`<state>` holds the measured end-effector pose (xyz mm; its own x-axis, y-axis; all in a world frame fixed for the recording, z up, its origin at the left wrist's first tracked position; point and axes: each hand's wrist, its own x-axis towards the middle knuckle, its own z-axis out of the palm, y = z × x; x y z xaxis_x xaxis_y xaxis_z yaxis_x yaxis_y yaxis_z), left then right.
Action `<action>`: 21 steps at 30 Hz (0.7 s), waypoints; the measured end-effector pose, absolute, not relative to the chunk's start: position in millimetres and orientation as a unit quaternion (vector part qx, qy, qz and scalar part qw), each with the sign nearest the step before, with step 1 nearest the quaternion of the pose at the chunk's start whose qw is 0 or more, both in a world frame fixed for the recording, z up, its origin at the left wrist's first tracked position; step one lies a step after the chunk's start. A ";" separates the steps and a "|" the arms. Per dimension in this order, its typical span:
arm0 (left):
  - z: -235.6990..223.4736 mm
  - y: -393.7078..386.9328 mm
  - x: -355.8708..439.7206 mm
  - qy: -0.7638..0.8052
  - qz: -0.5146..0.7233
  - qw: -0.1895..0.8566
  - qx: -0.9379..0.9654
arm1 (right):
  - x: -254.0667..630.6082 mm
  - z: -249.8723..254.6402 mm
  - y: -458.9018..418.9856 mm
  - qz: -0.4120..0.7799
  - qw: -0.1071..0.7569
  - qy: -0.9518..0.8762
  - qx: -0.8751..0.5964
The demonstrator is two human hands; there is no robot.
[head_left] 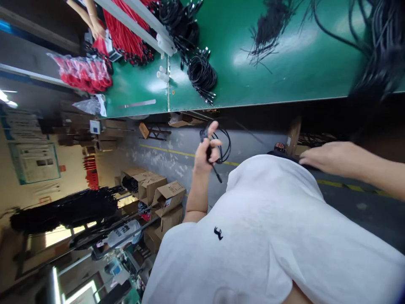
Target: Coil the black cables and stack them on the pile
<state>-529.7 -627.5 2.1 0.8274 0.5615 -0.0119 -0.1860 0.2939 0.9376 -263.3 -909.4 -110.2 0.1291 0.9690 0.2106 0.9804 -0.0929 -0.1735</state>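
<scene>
My left hand [207, 147] is closed around a coiled black cable [225, 145], held in front of my white shirt below the table edge. The cable's loops stick out to the right of the fingers, and one end [217, 173] points down past the palm. Further right, my right hand [329, 158] is beside my body with its fingers stretched forward. No object shows in it, though its palm side is turned away. Nearest to it is a dark bundle of cables [376, 55] hanging over the table edge.
The green table [294, 80] carries a tied coil of black cables [202, 74], a pile of thin black wires [272, 25] and red cables [126, 29]. A metal ruler-like strip [137, 104] lies near its edge. Cardboard boxes [171, 196] stand on the floor; another person's arm [91, 19] shows at top left.
</scene>
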 end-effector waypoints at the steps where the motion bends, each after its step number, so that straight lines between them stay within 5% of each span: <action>1: -4.1 -632.2 -520.8 0.179 0.206 0.779 0.564 | -288.6 -95.6 -907.0 -0.030 0.174 -0.717 -0.674; 4: -25.2 -652.3 -497.7 0.162 0.102 0.780 0.596 | -338.1 -40.2 -888.9 -0.037 0.270 -0.784 -0.558; 7: -35.7 -674.0 -487.7 0.104 -0.012 0.802 0.588 | -334.9 -3.3 -861.4 -0.005 0.315 -0.729 -0.607; 12: -25.2 -682.6 -496.4 0.094 -0.130 0.834 0.527 | -268.0 -22.7 -848.0 0.076 0.337 -0.636 -0.690; 21: 10.9 -656.4 -537.6 0.229 0.211 0.847 0.431 | -154.9 -127.5 -922.6 -0.061 0.183 -0.438 -0.878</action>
